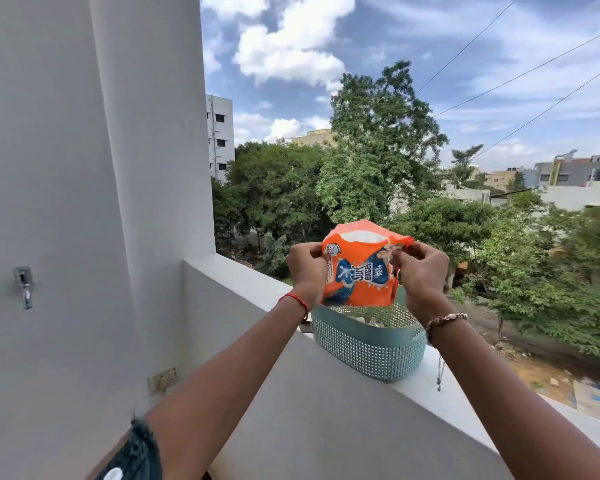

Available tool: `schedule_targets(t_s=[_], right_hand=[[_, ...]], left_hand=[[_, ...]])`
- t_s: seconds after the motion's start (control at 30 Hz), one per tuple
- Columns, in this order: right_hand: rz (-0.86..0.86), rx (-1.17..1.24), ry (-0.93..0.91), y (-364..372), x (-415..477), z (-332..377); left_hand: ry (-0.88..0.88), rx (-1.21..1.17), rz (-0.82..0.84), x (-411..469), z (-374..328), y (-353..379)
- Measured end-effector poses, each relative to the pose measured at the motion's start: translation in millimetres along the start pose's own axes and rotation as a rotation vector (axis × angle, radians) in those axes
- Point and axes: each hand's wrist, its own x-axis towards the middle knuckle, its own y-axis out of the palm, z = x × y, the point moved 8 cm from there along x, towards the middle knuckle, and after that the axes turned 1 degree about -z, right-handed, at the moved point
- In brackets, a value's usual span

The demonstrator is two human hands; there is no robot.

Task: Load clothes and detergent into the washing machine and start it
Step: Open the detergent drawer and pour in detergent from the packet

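Orange detergent packet (pixel 359 271) is up in the air in front of the camera, held by both hands right above a teal perforated basket (pixel 369 344) that sits on the white balcony ledge (pixel 243 275). Left hand (pixel 303 266) is pinched shut on the packet's left top corner, right hand (pixel 421 271) is closed on the right top corner, so the bag hangs between them. Its long axis runs pretty much vertical, open mouth pointing up, and you can see white powder inside at the top. Funny thing, the printed brand name is turned sideways, reading bottom to top, so the pack is standing on its side edge compared to the label. Bottom edge of the packet is just over the basket rim; can't tell if it touches. Something whitish lies in the basket, too hidden to name. Red thread on the left wrist, beaded bracelet on the right. A metal tap (pixel 24 287) sticks out of the grey wall on the left, well apart from everything.
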Motion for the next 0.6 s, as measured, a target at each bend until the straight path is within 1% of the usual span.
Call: schedule_targets(t_s=[0.1,0.27,0.4,0.6], right_hand=[[0.006,0.012,-0.107,13.0,-22.5,35.9],[0.083,0.057,-0.189,48.3,-83.8,82.6],[0.163,0.099,-0.206,84.2,-147.5,97.1],[0.361,0.184,-0.122,152.5,-287.0,94.7]], left_hand=[[0.067,-0.008,-0.038,0.5,-30.7,-35.2],[0.066,-0.004,-0.110,-15.3,-58.6,-115.0],[0.048,0.018,-0.140,-48.3,-61.1,-201.4],[-0.068,0.041,-0.222,-128.5,-42.8,-360.3]])
